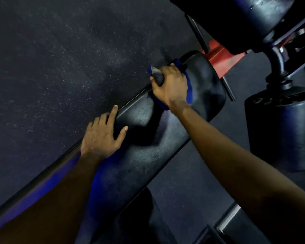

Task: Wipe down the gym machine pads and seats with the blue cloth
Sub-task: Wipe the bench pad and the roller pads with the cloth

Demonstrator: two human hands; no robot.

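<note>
Blue cloth [189, 90], soft and light, bunched beneath right hand [169, 85] near far end of black bench pad [148, 155]; fingers curled over it and the pad's edge. Likely best gripped wadded, pressed flat. Left hand [100, 136] spread flat on pad, holding nothing. No legible writing; raised marks on dark plate [280, 129] unreadable.

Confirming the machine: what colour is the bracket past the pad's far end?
Red; the bracket shows best in the head view.

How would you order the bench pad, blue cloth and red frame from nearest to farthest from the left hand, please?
1. Bench pad, directly under the left hand.
2. Blue cloth, farther along, under the right hand.
3. Red frame, beyond the pad's far end.
</note>
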